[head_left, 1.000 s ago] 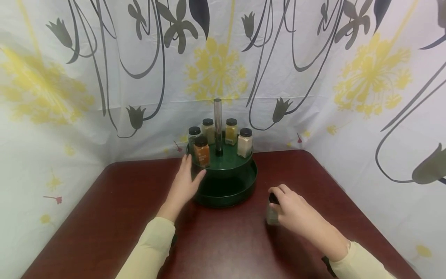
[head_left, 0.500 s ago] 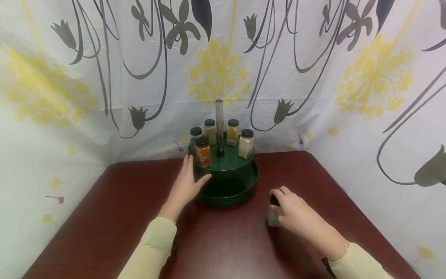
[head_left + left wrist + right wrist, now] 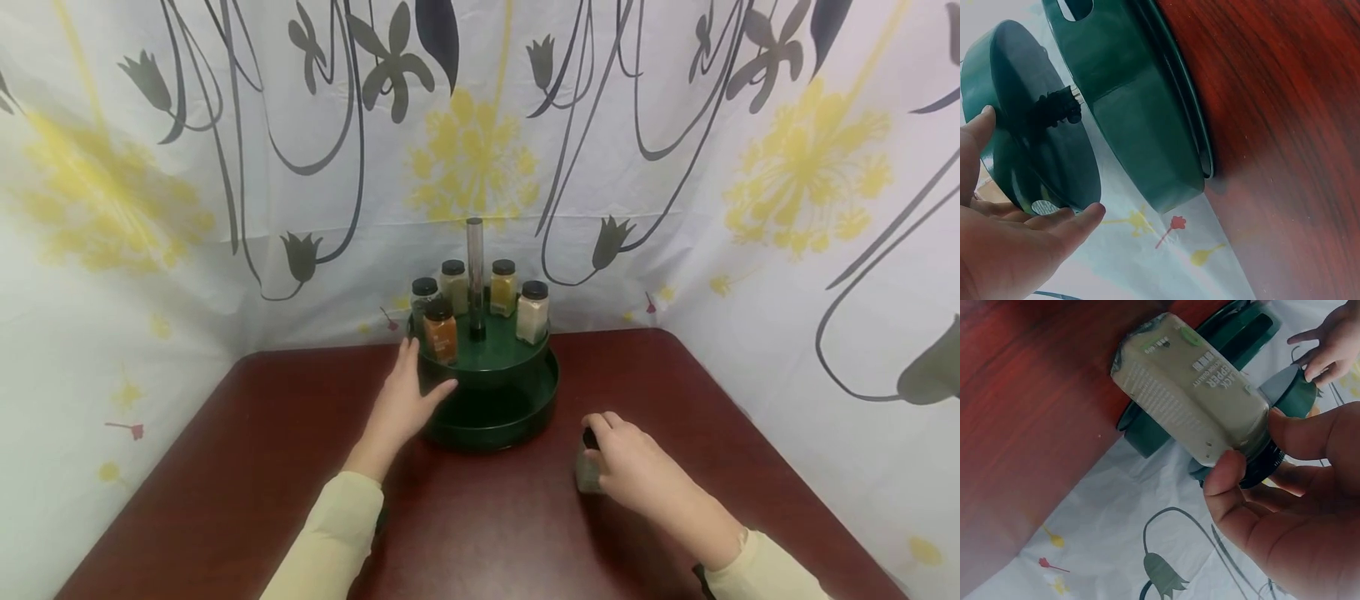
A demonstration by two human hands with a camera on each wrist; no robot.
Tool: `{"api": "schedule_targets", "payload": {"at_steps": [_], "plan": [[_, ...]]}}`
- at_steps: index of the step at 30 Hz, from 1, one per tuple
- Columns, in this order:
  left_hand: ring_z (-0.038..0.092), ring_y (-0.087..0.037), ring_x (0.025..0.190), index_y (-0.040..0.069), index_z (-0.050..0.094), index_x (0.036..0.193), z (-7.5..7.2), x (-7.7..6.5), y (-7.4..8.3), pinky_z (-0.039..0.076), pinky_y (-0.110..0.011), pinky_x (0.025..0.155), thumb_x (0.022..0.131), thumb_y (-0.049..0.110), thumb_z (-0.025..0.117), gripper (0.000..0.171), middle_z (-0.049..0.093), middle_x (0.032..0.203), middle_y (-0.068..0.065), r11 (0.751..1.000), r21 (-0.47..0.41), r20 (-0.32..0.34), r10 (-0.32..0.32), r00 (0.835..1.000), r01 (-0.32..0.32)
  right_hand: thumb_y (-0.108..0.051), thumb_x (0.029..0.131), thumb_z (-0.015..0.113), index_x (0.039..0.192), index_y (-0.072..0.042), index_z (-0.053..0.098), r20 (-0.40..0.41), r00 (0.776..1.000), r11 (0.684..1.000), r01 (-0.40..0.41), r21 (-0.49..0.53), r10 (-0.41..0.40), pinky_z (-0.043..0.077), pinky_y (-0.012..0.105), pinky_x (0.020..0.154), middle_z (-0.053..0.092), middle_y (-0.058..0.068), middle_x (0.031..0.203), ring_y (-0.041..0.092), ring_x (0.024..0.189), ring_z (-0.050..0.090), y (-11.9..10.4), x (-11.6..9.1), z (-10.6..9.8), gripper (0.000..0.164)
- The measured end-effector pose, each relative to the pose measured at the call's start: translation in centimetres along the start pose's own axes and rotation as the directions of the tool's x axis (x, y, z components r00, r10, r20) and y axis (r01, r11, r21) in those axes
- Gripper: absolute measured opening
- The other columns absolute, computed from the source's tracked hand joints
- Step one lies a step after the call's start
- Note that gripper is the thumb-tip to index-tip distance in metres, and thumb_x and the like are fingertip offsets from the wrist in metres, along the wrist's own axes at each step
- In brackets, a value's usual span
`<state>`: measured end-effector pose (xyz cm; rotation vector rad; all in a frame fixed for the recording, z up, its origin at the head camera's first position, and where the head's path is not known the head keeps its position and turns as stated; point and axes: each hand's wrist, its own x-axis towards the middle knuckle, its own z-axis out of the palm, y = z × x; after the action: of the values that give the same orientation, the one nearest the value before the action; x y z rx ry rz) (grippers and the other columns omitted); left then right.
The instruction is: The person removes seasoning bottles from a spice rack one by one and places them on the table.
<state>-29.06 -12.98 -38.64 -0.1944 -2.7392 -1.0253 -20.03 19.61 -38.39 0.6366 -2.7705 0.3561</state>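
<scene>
Five square, black-capped jars [image 3: 532, 321] stand on a round green two-tier rack [image 3: 489, 435] in the head view, a square grey-green pepper jar [image 3: 588, 477] to its right. At left wrist, the left hand [image 3: 1010, 247], fingers loosely spread, touches the upper tray [image 3: 1054, 150]. At right wrist, the right hand [image 3: 1300, 506] grips the pepper jar's black cap [image 3: 1264, 465].

The left arm [image 3: 326, 533] and the right arm [image 3: 772, 571] reached forward and inward, well apart. The left hand [image 3: 396, 404] was farther forward, its thumb [image 3: 444, 389] spread wide of the nearly straight fingers. The right hand [image 3: 633, 465] was lower, back of the hand uppermost, its thumb and fingers bent toward each other in a grip. Both wrists were bare.
</scene>
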Motion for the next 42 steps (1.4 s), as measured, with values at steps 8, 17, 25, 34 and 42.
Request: {"api": "schedule_targets", "payload": {"at_steps": [8, 17, 25, 34, 42], "plan": [[0.019, -0.031, 0.141, 0.018, 0.01, 0.157, -0.2, -0.2, 0.0, 0.028, -0.057, 0.107, 0.085, 0.065, 0.057, 0.098, 0.005, 0.161, -0.006, 1.0, -0.002, -0.008, 0.0, 1.0, 0.0, -0.004, 0.08, 0.073, 0.102, -0.003, 0.057, 0.013, 1.0, 0.999, 0.015, -0.03, -0.015, 0.05, 0.033, 0.06, 0.059, 0.005, 0.089, 0.021, 0.074, 0.059, -0.4, 0.1, -0.2, 0.027], [0.019, -0.03, 0.142, 0.021, 0.011, 0.157, 0.0, -0.9, -0.3, 0.028, -0.057, 0.107, 0.088, 0.06, 0.058, 0.092, 0.007, 0.161, -0.005, 1.0, -0.008, -0.019, 0.012, 1.0, -0.012, -0.005, 0.081, 0.074, 0.103, -0.004, 0.057, 0.052, 0.999, 1.0, 0.001, -0.022, 0.0, 0.05, 0.032, 0.059, 0.06, 0.006, 0.092, 0.019, 0.073, 0.059, -0.7, 0.1, -0.6, 0.028], [0.021, -0.025, 0.141, 0.012, 0.018, 0.155, 0.3, -1.3, 0.7, 0.035, -0.05, 0.105, 0.09, 0.052, 0.061, 0.088, -0.009, 0.16, 0.006, 0.998, 0.032, -0.05, 0.055, 0.997, -0.053, -0.005, 0.08, 0.074, 0.103, -0.004, 0.056, 0.068, 0.998, 1.0, 0.01, -0.024, -0.008, 0.048, 0.032, 0.058, 0.058, 0.004, 0.089, 0.017, 0.071, 0.057, -0.7, 0.2, -0.8, 0.028], [0.02, -0.024, 0.142, 0.01, 0.018, 0.155, -0.3, -1.8, 1.6, 0.031, -0.05, 0.108, 0.091, 0.047, 0.062, 0.086, 0.001, 0.161, 0.0, 0.991, 0.12, 0.006, 0.063, 0.998, -0.063, -0.006, 0.082, 0.073, 0.108, -0.004, 0.056, 0.064, 0.997, 0.998, 0.052, -0.047, -0.049, 0.052, 0.033, 0.064, 0.06, 0.007, 0.098, 0.021, 0.082, 0.061, -0.5, 0.0, -0.8, 0.031], [0.025, -0.028, 0.14, 0.008, 0.024, 0.153, -0.8, -1.9, 2.1, 0.037, -0.051, 0.104, 0.09, 0.044, 0.064, 0.083, 0.006, 0.161, -0.007, 0.986, 0.142, 0.038, 0.087, 0.996, -0.091, -0.013, 0.087, 0.069, 0.12, -0.005, 0.055, 0.121, 0.993, 0.997, 0.004, -0.079, 0.005, 0.045, 0.028, 0.052, 0.058, 0.006, 0.109, 0.022, 0.086, 0.061, -0.5, -0.2, -1.1, 0.036]]}}
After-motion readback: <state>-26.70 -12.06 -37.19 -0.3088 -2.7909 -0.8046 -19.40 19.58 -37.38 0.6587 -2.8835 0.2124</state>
